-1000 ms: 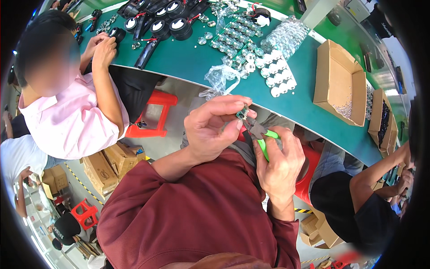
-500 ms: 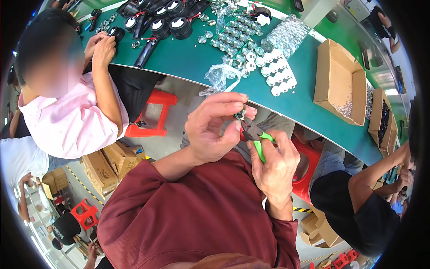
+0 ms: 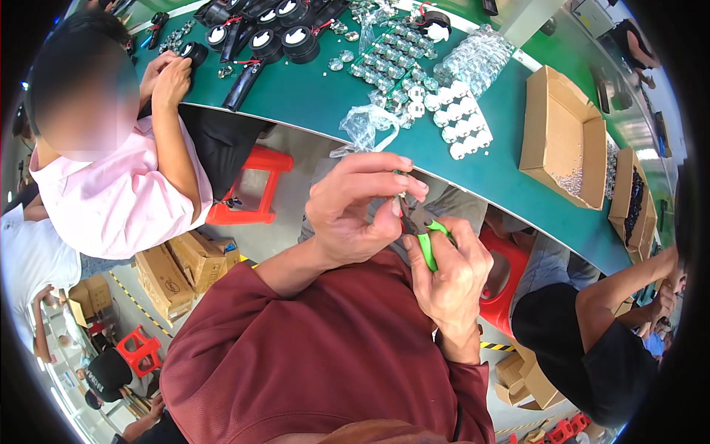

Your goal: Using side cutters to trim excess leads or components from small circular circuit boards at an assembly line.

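My left hand (image 3: 347, 207) pinches a small electronic part (image 3: 402, 195) between thumb and fingertips, in front of the bench edge. The fingers cover most of it; earlier it showed as a small dark green, board-like piece. In my right hand (image 3: 457, 285) are pliers with bright green handles (image 3: 427, 251). Their dark jaws point up and left, meeting the small part at my left fingertips. Whether the jaws grip it is hidden. Just beyond my left hand, a clear plastic bag (image 3: 362, 126) lies at the bench edge.
The green bench (image 3: 325, 92) carries several small circuit boards (image 3: 388, 55), white round pieces (image 3: 462, 122), and black handheld units (image 3: 299, 46). Cardboard boxes (image 3: 558, 133) of small parts stand to the right. A co-worker in pink (image 3: 126, 192) sits left, another in black (image 3: 592, 348) right.
My left fingers have shifted over the small part, so less of it shows. The pliers and my right hand have moved slightly left.
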Tool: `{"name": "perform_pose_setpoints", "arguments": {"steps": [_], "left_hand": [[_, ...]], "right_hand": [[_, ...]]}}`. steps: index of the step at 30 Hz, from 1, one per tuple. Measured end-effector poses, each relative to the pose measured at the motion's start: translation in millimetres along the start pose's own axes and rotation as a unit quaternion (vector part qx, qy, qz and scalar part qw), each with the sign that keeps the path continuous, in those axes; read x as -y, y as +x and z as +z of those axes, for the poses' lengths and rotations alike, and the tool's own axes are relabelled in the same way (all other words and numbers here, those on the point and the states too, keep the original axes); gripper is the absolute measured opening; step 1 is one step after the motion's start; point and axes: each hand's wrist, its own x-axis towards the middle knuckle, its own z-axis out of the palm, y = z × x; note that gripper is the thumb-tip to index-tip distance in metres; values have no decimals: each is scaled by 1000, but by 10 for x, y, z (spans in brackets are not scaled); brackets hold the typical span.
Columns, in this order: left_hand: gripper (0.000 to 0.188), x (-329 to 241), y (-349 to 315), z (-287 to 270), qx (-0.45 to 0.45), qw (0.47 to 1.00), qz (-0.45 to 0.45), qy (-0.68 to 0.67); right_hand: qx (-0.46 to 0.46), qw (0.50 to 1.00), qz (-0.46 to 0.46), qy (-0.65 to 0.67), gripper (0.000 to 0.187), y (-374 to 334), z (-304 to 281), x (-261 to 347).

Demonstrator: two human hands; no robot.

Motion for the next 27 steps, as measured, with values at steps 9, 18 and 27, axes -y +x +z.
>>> {"name": "perform_pose_setpoints", "arguments": {"steps": [9, 18, 27], "left_hand": [[36, -23, 73, -34, 11, 999, -20, -25], [38, -44, 15, 22, -23, 1000, -19, 5], [36, 2, 98, -76, 71, 996, -2, -48]], "right_hand": [[4, 1000, -1, -19, 18, 9, -45, 7], [-2, 1000, 0, -2, 19, -8, 14, 10], [1, 1000, -5, -7, 18, -12, -26, 6]]}}
